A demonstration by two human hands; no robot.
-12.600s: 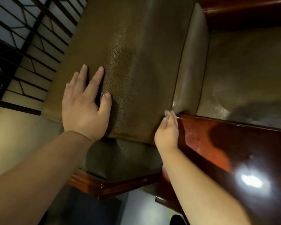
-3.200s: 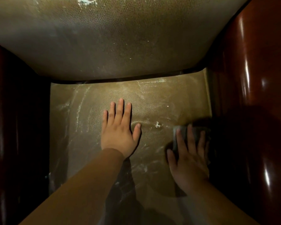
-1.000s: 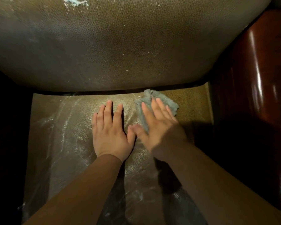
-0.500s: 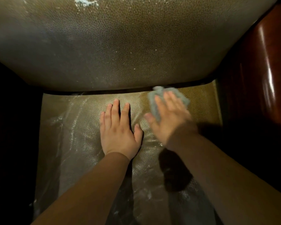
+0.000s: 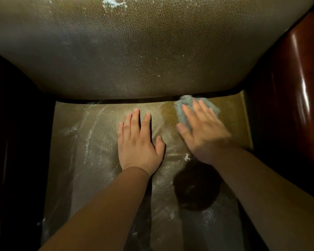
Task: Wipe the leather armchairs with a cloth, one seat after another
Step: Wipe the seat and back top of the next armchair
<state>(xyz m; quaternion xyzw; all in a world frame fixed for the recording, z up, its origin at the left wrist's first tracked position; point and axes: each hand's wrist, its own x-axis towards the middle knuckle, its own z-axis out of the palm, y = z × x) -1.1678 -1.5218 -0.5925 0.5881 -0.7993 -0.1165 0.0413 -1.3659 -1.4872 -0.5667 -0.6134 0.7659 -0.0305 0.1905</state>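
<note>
Since half a second back the right hand [image 5: 203, 131] has slid the cloth [image 5: 186, 107] further toward the right of frame, along the back edge of the seat cushion [image 5: 91, 142]; left hand [image 5: 139, 142] hasn't budged.

Nearest me: both forearms run up from the bottom edge. Left hand lies flat at centre frame, fingers straight, bracing on the leather, holding nothing. Right hand, centre right, fingers spread and straight, presses the cloth down, not gripping it. It's motion-blurred.

I'd call the cloth light, soft, bunchy and probably damp: palm pressure drives it fine, pinch a fold to lift. The leather looks slick where the wet streaks are.

Further up: the dark gap under the backrest [image 5: 149, 51] could snag the cloth. A white smear [image 5: 112, 3] sits at top centre, not yet wiped. The glossy wooden armrest [image 5: 294, 78] at right limits the stroke.
</note>
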